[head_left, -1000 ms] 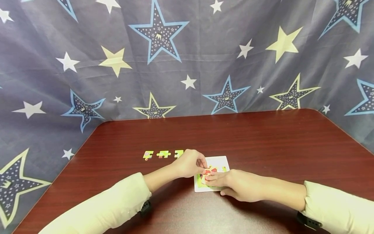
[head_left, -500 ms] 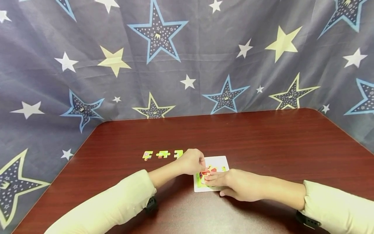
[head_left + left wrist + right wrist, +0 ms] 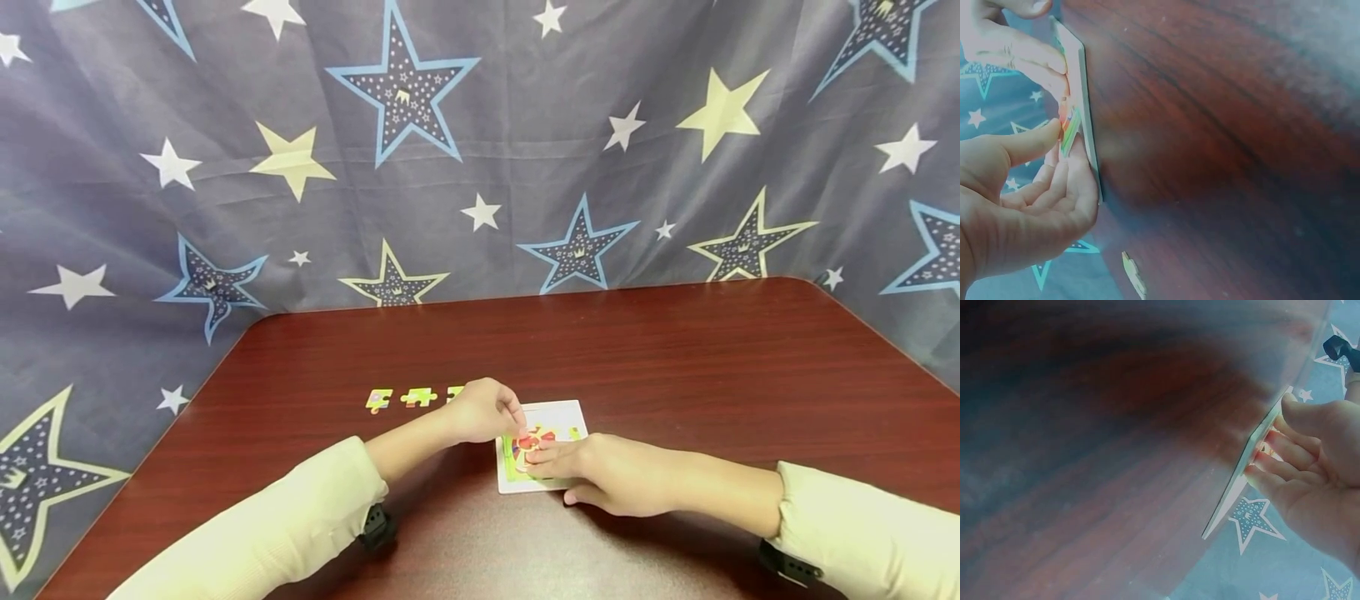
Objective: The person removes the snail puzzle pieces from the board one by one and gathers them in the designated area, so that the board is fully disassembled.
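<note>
Left hand (image 3: 483,411) shifted leftward, pinching puzzle piece (image 3: 1071,132) (tilted)

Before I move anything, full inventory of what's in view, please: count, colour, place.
Loose pieces: 3 visible, yellow-green, on table left of board; one partly behind left hand
Held piece: 1, green showing, in left hand
Puzzle board: 1, white border, red-yellow-green picture, on table
Table: 1, red-brown, under everything
Curtain: 1, grey, star-printed, behind table
Black bands: 2, at sleeves
Sleeves: 2, cream, both arms
Left hand: 1, bare, at board
Right hand: 1, bare, on board
</note>
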Available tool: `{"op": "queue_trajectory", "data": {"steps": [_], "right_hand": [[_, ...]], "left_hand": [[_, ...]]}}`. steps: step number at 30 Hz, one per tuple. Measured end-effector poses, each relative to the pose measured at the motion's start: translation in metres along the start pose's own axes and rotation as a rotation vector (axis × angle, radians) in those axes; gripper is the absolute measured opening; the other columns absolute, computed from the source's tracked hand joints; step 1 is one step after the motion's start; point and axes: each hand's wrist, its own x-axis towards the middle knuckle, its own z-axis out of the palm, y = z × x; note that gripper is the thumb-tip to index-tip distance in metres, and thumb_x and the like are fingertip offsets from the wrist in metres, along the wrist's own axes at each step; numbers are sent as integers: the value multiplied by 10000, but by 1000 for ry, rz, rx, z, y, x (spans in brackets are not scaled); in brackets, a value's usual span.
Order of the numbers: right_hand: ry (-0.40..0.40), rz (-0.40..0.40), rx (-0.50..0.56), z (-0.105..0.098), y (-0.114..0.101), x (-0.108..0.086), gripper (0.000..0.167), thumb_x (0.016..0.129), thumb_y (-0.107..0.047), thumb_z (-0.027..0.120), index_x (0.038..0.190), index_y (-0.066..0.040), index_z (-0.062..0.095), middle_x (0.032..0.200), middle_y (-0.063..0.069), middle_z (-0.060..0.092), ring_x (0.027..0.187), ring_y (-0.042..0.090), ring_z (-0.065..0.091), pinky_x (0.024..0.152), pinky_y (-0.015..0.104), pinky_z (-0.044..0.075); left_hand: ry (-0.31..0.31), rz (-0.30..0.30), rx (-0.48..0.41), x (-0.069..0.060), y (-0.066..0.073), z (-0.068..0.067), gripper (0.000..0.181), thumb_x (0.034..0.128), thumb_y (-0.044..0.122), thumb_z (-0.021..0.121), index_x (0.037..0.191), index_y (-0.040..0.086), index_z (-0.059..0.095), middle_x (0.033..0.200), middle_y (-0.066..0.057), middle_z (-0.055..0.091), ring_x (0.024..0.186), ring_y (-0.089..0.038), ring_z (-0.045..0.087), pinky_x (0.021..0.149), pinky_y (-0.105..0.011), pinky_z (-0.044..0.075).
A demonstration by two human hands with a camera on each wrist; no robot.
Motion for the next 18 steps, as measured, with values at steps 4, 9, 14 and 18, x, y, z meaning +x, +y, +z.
{"op": "queue_trajectory", "data": {"steps": [4,9,14,18], "right_hand": [[2,0,-4,0,0,0,460,883,-75,660,1334,-91,571,1365,41,594,1255,158,573,1004,333,494],[-11,19,-1,0,1,1,487,869,-36,662,1342,-103,567,1372,36,588,1267,151,561,1007,333,491],[-13,26,4,0,1,1,474,868,-7,650,1324,-118,587,1364,43,593,1260,152,567,995,332,499],[-12,24,1,0,2,1,455,872,-7,644,1309,-127,602,1358,41,598,1253,150,573,984,328,507]], "left_hand": [[8,-23,-101,-3,-4,1,51,772,51,751,808,69,720,736,-45,722,581,-78,550,542,-196,450],[19,-53,-202,-8,-9,2,109,748,7,763,841,45,720,783,-74,737,528,-82,555,522,-210,480],[67,-86,-289,-13,-14,2,159,720,-3,775,866,27,719,801,-85,744,593,-73,594,545,-208,489],[93,-137,-403,-17,-18,3,188,724,-21,770,899,7,708,834,-97,748,730,-99,666,666,-250,565]]}}
